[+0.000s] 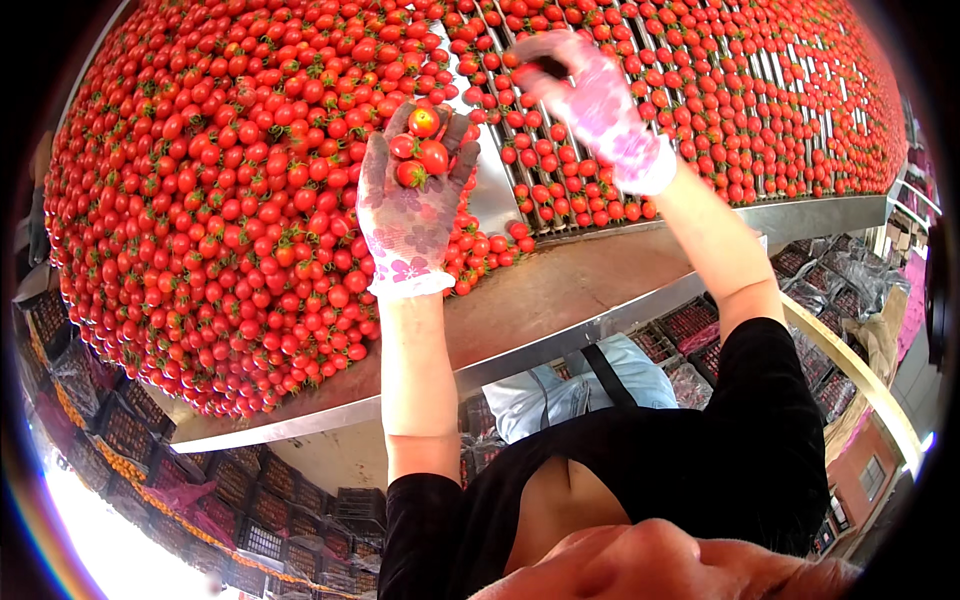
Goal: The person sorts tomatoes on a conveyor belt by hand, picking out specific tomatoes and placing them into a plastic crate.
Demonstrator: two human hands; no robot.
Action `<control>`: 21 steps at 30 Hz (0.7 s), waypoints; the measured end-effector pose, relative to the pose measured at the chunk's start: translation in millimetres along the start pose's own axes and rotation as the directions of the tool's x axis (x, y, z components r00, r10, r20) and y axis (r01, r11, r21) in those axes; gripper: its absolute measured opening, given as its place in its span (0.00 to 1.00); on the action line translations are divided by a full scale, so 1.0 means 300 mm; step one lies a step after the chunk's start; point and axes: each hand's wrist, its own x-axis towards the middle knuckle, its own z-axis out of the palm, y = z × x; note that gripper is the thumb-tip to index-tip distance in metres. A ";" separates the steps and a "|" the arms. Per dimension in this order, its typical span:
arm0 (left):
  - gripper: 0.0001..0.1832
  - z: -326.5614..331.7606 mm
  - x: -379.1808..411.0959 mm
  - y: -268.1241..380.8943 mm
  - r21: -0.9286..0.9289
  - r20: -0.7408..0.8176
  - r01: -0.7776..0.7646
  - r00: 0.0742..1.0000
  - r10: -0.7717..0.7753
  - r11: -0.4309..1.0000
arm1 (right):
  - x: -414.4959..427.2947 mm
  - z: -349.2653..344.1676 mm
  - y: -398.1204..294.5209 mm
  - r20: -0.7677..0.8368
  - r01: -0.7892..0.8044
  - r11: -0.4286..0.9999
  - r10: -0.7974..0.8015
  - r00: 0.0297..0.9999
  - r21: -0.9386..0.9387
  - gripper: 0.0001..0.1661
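My left hand (409, 202), in a flower-patterned glove with darkened fingers, is turned palm up and cradles several red cherry tomatoes (431, 156). One of them is orange-yellow on top. Beneath and beside it spreads a deep heap of cherry tomatoes (247, 195), many with green calyxes. Over the metal rollers (641, 37) of a sorting conveyor, my right hand (581, 94) is blurred, in a pink flowered glove. Its thumb and fingers are apart and curved. Red tomatoes show by its fingertips; contact is unclear. Rows of tomatoes (705, 112) lie between the rollers.
A bare metal plate (491, 180) divides the heap from the rollers. Along the near side runs a brown ledge (570, 289) with a metal rim (600, 324). Stacked dark crates (281, 491) stand below left, and more crates (686, 322) with plastic film lie at right.
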 end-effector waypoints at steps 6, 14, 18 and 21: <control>0.30 -0.001 -0.016 0.000 -0.023 -0.038 0.003 0.999 -0.004 1.000 | -0.116 0.217 -0.173 0.091 0.557 0.831 -0.554 0.828 -0.011 0.34; 0.19 -0.067 0.020 0.014 -0.338 0.062 -0.017 0.997 0.040 0.941 | -0.276 0.195 0.266 0.363 0.373 0.877 -0.256 0.896 -0.302 0.35; 0.19 -0.068 0.006 0.034 -0.370 0.062 -0.044 0.995 0.072 0.928 | -0.205 0.082 0.485 0.612 0.516 0.572 -0.031 0.791 -0.638 0.36; 0.18 -0.052 0.007 0.018 -0.358 0.063 -0.056 0.994 0.084 0.932 | -0.081 0.024 0.544 0.492 0.479 0.469 -0.106 0.864 -0.742 0.34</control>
